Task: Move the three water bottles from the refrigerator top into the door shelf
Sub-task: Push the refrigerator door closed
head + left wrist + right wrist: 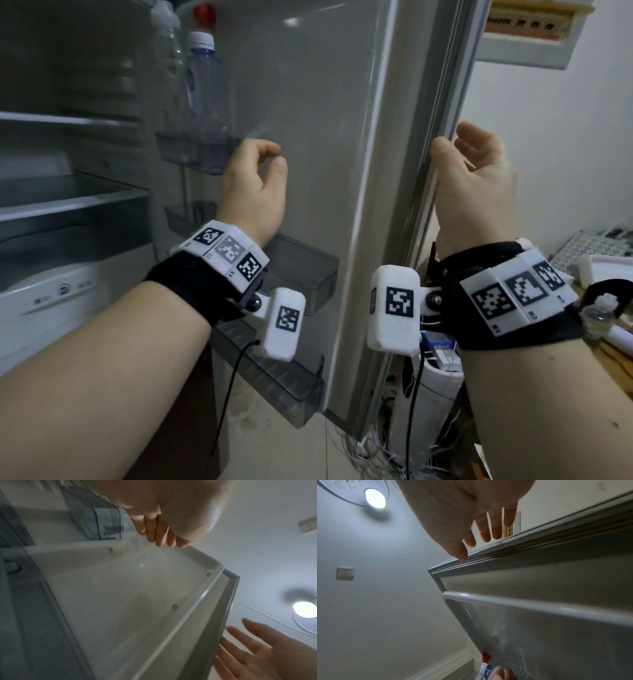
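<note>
Three water bottles stand in the upper door shelf (195, 152) of the open refrigerator: one with a white cap and blue label (205, 85), a red-capped one (204, 15) behind it, and a clear one (168, 37) to the left. My left hand (274, 156) hovers just right of that shelf, fingers loosely curled and holding nothing. My right hand (455, 150) is at the door's outer edge (442, 102), relaxed and empty. In the right wrist view its thumb (462, 557) touches the door gasket (522, 547). The red cap (486, 657) shows low in that view.
Two lower door shelves (305, 270) (274, 377) jut out below my left wrist. Fridge interior shelves (68, 202) are at the left. A cluttered table (603, 260) stands at the right, with cables (376, 448) on the floor behind the door.
</note>
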